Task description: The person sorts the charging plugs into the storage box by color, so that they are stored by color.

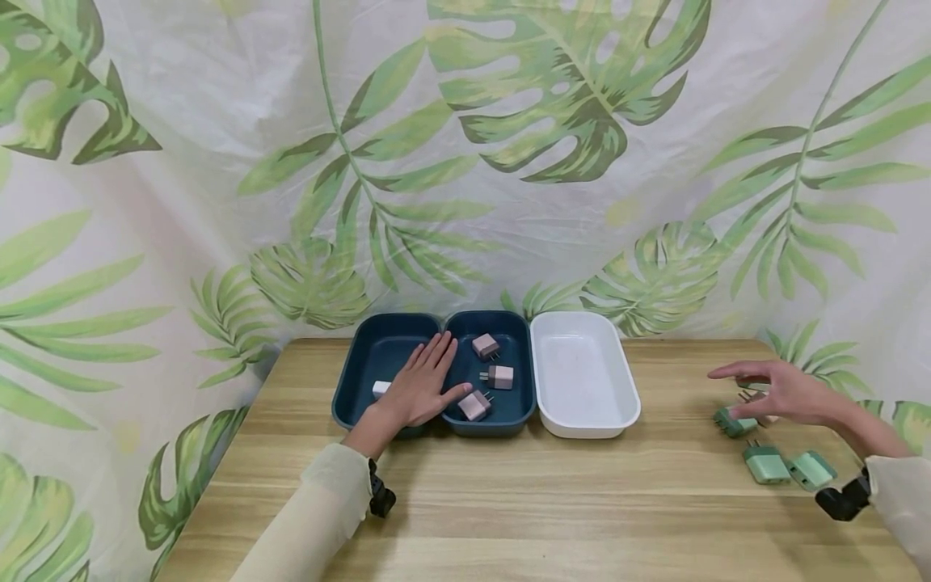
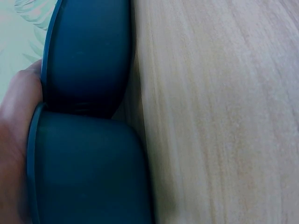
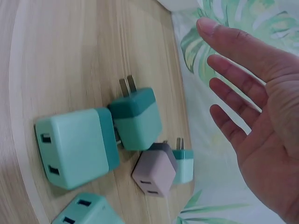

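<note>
My left hand (image 1: 418, 386) rests with straight, spread fingers across the meeting rims of the left blue tray (image 1: 385, 347) and the middle blue tray (image 1: 512, 408). A white block (image 1: 381, 389) shows partly beside this hand in the left tray. Three pink plug chargers, one of them a charger (image 1: 500, 377) at the centre, lie in the middle tray. At the right, my right hand (image 1: 789, 394) hovers over several chargers, fingers extended and holding nothing. Below it are a green charger (image 3: 138, 119), a larger-looking green charger (image 3: 77, 147) and a pink charger (image 3: 156, 172).
A white tray (image 1: 582, 364) stands right of the middle blue tray, its inside bare. Another green charger (image 1: 812, 470) lies nearer the front on the wooden table (image 1: 567, 509). Behind the table hangs a leaf-patterned cloth (image 1: 509, 226).
</note>
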Action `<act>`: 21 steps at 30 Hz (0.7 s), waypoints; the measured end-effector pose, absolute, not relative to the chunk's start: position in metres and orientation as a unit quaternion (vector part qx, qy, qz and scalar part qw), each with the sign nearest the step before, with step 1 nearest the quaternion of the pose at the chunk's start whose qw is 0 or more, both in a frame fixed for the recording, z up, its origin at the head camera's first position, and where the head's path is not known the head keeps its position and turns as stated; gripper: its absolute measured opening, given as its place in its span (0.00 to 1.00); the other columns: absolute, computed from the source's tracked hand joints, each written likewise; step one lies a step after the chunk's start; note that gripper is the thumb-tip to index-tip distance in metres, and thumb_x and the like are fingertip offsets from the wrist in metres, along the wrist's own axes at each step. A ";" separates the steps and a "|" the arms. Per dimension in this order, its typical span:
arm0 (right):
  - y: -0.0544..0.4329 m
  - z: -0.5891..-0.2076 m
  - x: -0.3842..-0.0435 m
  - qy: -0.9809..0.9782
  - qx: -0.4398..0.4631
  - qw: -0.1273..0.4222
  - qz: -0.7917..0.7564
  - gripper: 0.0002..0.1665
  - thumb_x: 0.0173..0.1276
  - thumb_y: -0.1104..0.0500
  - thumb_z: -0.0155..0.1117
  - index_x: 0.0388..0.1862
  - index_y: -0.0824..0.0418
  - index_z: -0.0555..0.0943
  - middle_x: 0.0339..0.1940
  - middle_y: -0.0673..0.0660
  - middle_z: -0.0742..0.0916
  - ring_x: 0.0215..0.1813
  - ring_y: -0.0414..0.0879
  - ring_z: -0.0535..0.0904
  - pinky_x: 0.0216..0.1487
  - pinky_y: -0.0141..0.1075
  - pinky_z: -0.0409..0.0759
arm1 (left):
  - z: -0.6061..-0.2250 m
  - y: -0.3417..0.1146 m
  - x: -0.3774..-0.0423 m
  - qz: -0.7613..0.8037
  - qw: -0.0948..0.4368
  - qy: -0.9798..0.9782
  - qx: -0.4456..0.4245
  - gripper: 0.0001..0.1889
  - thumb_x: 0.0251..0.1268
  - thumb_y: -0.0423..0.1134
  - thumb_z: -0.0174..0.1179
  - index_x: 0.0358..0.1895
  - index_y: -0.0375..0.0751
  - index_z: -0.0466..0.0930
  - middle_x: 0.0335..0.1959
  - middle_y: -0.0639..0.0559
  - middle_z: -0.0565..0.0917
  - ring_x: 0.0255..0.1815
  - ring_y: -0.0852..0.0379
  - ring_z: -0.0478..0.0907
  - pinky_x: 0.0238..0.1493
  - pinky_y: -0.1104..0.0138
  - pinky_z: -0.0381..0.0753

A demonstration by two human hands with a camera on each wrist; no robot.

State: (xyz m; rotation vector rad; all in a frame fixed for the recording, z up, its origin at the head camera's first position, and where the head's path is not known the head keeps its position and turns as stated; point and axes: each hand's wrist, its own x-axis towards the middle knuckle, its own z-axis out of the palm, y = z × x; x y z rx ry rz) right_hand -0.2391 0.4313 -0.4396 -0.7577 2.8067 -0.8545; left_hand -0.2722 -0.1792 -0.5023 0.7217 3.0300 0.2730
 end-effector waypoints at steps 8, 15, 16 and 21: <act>0.446 -0.445 -0.240 0.929 -0.248 0.046 -0.271 0.34 0.58 0.58 0.85 0.65 0.56 0.86 0.63 0.62 0.87 0.59 0.23 0.75 0.49 0.31 0.83 | -0.502 -0.179 -0.271 0.090 0.011 0.969 0.229 0.50 0.79 0.73 0.40 0.88 0.41 0.40 0.90 0.45 0.40 0.90 0.47 0.35 0.87 0.48 0.39; 0.458 -0.449 -0.239 0.927 -0.239 0.071 -0.279 0.32 0.61 0.58 0.83 0.65 0.58 0.86 0.63 0.52 0.87 0.57 0.33 0.82 0.46 0.33 0.84 | -0.502 -0.179 -0.271 0.092 0.010 0.969 0.229 0.50 0.79 0.73 0.41 0.88 0.41 0.41 0.90 0.44 0.41 0.90 0.47 0.35 0.87 0.48 0.39; 0.460 -0.450 -0.240 0.926 -0.242 0.071 -0.280 0.32 0.61 0.58 0.83 0.65 0.57 0.86 0.63 0.48 0.87 0.57 0.32 0.82 0.47 0.32 0.84 | -0.502 -0.179 -0.271 0.091 0.008 0.969 0.230 0.50 0.79 0.73 0.41 0.88 0.41 0.41 0.90 0.44 0.41 0.90 0.47 0.35 0.87 0.48 0.39; 0.471 -0.459 -0.242 0.920 -0.258 0.057 -0.290 0.30 0.60 0.61 0.83 0.63 0.55 0.87 0.62 0.34 0.85 0.59 0.27 0.79 0.51 0.24 0.79 | -0.504 -0.179 -0.273 0.094 0.008 0.968 0.231 0.50 0.79 0.72 0.41 0.88 0.40 0.41 0.90 0.45 0.40 0.90 0.47 0.35 0.87 0.47 0.40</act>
